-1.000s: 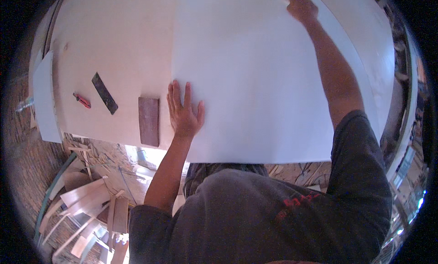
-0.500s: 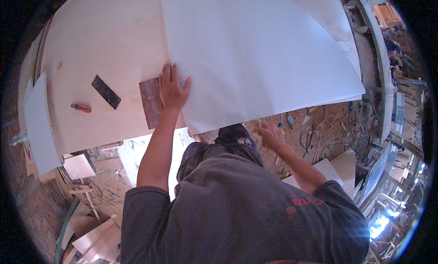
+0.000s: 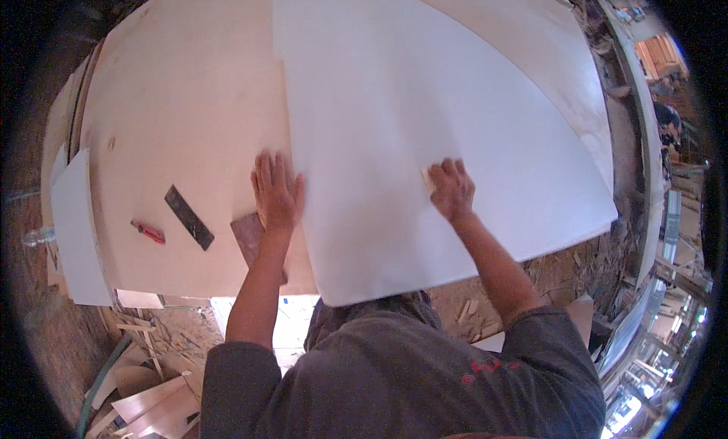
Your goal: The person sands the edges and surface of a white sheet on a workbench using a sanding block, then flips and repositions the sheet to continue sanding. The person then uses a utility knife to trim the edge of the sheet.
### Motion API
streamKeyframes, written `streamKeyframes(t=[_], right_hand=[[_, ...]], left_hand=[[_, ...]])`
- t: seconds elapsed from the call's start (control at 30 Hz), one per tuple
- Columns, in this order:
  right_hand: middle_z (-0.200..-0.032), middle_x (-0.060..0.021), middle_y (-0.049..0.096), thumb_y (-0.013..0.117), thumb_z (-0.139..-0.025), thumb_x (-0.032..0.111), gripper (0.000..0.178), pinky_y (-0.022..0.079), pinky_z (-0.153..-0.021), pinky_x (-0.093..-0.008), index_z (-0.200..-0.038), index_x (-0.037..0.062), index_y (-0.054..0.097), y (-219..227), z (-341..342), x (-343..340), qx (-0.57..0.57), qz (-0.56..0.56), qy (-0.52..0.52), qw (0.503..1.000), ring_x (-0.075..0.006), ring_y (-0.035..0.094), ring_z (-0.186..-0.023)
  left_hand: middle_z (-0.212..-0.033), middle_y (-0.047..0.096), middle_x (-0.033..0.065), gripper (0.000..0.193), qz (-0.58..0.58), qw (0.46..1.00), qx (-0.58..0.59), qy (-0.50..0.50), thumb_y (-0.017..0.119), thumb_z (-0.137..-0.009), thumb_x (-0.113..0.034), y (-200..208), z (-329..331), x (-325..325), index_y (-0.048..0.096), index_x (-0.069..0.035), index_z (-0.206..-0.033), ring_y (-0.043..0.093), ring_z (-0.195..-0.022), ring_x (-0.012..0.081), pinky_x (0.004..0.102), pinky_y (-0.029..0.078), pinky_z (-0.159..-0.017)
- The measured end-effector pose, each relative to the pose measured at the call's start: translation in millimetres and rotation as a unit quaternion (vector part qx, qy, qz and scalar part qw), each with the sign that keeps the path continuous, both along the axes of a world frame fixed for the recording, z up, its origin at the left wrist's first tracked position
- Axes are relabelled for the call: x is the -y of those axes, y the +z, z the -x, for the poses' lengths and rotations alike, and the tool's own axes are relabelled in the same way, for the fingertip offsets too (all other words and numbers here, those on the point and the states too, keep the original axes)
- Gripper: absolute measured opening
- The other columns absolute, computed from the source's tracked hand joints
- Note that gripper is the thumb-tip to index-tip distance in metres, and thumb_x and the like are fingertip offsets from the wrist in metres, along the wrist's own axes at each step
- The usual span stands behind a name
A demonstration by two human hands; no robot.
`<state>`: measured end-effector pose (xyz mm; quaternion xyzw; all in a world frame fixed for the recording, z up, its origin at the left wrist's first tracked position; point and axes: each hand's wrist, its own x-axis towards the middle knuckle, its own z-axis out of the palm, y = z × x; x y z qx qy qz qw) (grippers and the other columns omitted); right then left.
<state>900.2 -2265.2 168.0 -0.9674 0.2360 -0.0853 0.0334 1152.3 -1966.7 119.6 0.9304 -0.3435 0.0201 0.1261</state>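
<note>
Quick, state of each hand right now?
Left hand: open, laid on the wooden panel beside the white sheet.
Right hand: closed, holding a small pale piece at the sheet.

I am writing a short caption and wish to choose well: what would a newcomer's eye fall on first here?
Probably the big white sheet, spread from the middle to the right over a pale board. Next come the two hands: the right over the sheet, gripping a small pale piece, the left flat by the sheet's left edge. Farther left lie a dark strip and a red tool.
</note>
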Motion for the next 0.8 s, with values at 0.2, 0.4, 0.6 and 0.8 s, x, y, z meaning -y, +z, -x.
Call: streamKeyframes(t=[0.2, 0.4, 0.6, 0.8], right_hand=[[-0.122, -0.0100, 0.063, 0.059, -0.090, 0.013, 0.034, 0.059, -0.091, -0.0510, -0.124, 0.0160, 0.066, -21, -215, 164, -0.051, 0.058, 0.008, 0.997, -0.0342, 0.061, -0.116], [-0.116, -0.0032, 0.063, 0.061, -0.090, 0.012, 0.022, 0.058, -0.088, -0.0525, -0.109, 0.0214, 0.066, -24, -387, 278, 0.031, 0.096, 0.023, 0.995, -0.0300, 0.061, -0.117], [-0.120, -0.0031, 0.063, 0.062, -0.089, 0.008, 0.031, 0.057, -0.091, -0.0524, -0.116, 0.0221, 0.064, -20, -462, 331, -0.014, 0.076, 0.050, 0.996, -0.0311, 0.063, -0.120], [-0.113, -0.0094, 0.066, 0.060, -0.085, 0.005, 0.024, 0.055, -0.091, -0.0505, -0.105, 0.0161, 0.068, -18, -419, 307, 0.012, 0.066, 0.038, 0.997, -0.0338, 0.064, -0.112]], left_hand=[[-0.168, 0.025, 0.0213, 0.078, -0.030, 0.998, -0.051, 0.018, 0.060, -0.097, -0.046, 8, 4, -3, 0.034, -0.008, -0.160, 0.022, -0.156, 0.0387, 0.0572, 0.020, -0.125], [-0.167, 0.027, 0.0223, 0.078, -0.045, 0.996, -0.075, 0.029, 0.050, -0.099, -0.056, 13, 4, -5, 0.037, -0.009, -0.160, 0.025, -0.155, 0.0414, 0.0584, 0.020, -0.124], [-0.166, 0.030, 0.0216, 0.076, 0.046, 0.996, -0.078, 0.014, 0.055, -0.097, -0.052, 19, -2, -5, 0.040, -0.009, -0.158, 0.028, -0.154, 0.0422, 0.0587, 0.022, -0.123], [-0.167, 0.029, 0.0200, 0.080, -0.023, 0.997, -0.063, 0.028, 0.065, -0.090, -0.048, 16, 2, -10, 0.043, -0.008, -0.156, 0.027, -0.155, 0.0398, 0.0569, 0.023, -0.124]])
